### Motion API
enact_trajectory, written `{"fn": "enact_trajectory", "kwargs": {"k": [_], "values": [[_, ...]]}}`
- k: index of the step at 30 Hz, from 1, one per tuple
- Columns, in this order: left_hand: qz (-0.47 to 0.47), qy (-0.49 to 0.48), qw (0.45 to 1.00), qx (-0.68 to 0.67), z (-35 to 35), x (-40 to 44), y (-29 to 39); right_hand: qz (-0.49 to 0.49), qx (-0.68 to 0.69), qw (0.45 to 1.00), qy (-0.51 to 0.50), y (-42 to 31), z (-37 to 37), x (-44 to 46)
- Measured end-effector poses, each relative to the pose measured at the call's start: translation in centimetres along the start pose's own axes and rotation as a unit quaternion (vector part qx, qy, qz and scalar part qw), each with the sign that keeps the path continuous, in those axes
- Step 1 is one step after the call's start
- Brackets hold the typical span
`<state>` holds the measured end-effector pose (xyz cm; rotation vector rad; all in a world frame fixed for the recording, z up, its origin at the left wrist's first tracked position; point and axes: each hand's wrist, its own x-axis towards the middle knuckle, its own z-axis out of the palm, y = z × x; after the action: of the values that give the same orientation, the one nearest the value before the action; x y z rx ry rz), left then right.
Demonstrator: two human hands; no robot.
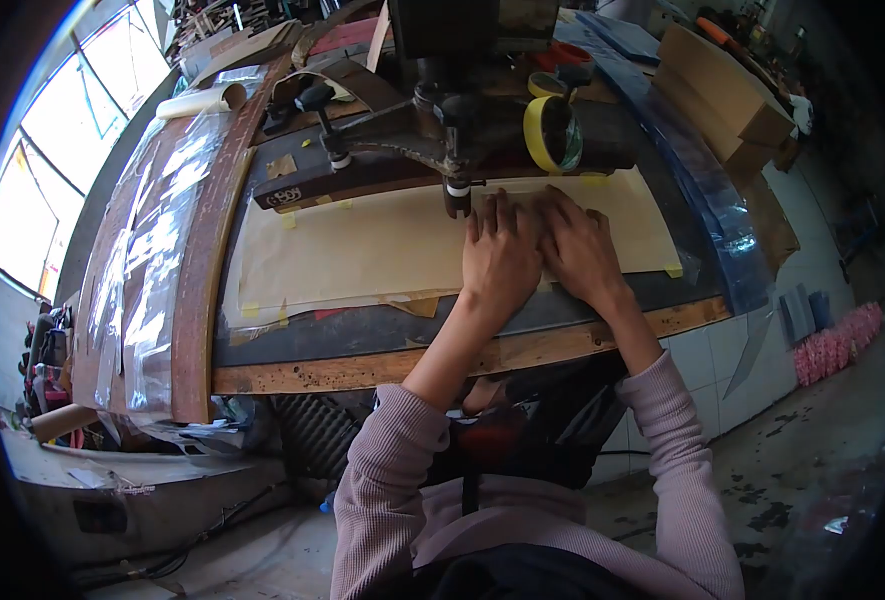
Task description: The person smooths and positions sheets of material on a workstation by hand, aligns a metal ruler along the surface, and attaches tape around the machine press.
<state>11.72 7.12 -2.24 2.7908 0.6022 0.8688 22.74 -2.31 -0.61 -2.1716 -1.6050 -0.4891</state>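
Note:
A long cream sheet lies on the dark work surface, with bits of yellow tape along its edges. Both hands rest on its right half, side by side and close together. My left hand lies palm down with its fingers stretched forward, just right of the dark machine's lower tip. My right hand is also palm down, fingers reaching forward and a little left. Neither shows anything held. Brown paper sticks out under the sheet's near edge.
A dark bar runs behind the sheet beneath the machine's arms. A yellow tape roll hangs at the machine's right. Plastic film covers boards on the left. An open cardboard box stands at the back right. Wood edges the front.

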Motion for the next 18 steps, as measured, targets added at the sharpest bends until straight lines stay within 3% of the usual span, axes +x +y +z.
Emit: {"fn": "enact_trajectory", "kwargs": {"k": [15, 18], "values": [[-0.02, 0.021, 1.0, -0.001, 0.5, 0.9, -0.5, 0.006, 0.012, 1.0, 0.006, 0.1, -0.2, 0.1], [-0.014, 0.071, 0.997, 0.023, 0.4, 0.9, -0.2, 0.001, -0.004, 1.0, 0.003, 0.3, 0.1, 0.4]]}}
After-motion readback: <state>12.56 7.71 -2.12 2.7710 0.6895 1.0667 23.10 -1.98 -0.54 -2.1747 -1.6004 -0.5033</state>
